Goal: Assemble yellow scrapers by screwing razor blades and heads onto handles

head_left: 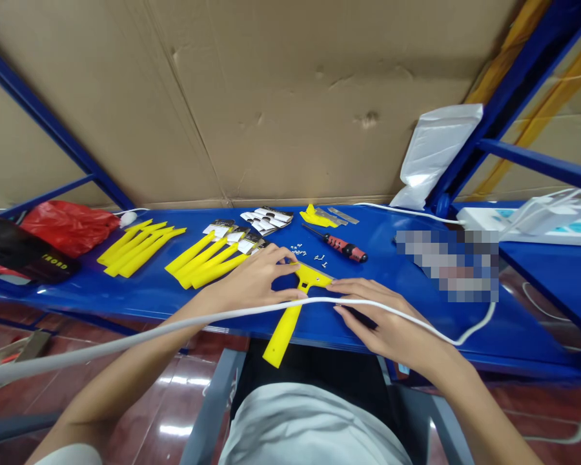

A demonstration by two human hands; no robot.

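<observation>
A yellow scraper (286, 326) with a metal blade strip (314, 270) along its wide head lies before me, its handle pointing towards my body over the table edge. My left hand (254, 278) has thumb and fingers closed around the left end of the head. At the right end, the fingertips of my right hand (382, 313) pinch the head's corner. Something black (358, 316) shows under my right palm; its kind is hidden. Just beyond the head lie several small screws (323, 257). A red and black screwdriver (341, 247) rests behind them.
Yellow scraper handles (140, 248) lie at left, beside scrapers with packaged heads (208, 258). Black-and-white packets (266, 219), yellow pieces with loose blades (341, 216) and a red bag (70, 226) sit farther back. A white cable (174, 326) crosses before my forearms; a power strip (552, 223) stands right.
</observation>
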